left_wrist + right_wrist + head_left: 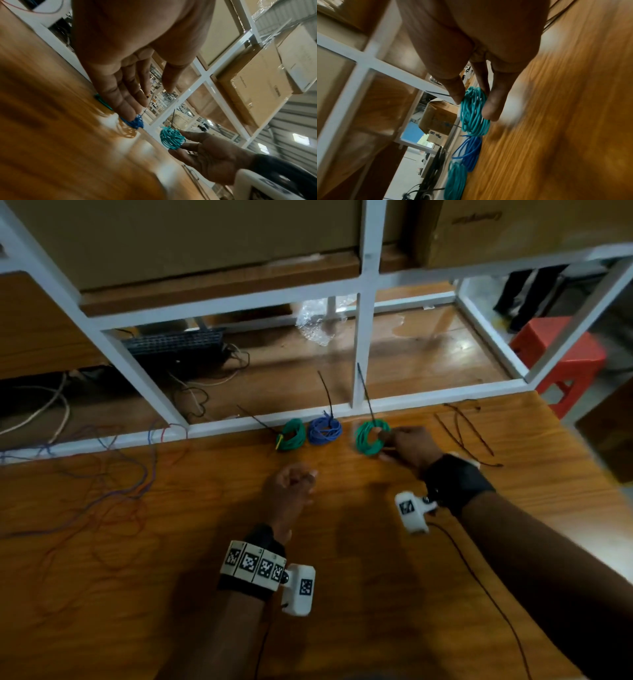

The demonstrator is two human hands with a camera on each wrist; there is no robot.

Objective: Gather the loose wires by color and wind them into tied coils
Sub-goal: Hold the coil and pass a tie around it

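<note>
Pinching green coil [372, 438], right hand [411, 447]; blue coil [324, 431] beside; loose wires [102, 474] left.

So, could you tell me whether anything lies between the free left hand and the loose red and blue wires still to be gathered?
Nothing visible does. The left hand hovers empty over bare table, and the loose wires sprawl to its left with only tabletop between. The tied coils sit farther back, out of that path.

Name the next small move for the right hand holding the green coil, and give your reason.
Probably set the green coil down beside the blue coil and let go: the right hand pinches it, already tied, at the row's end, and loose wires remain.
</note>
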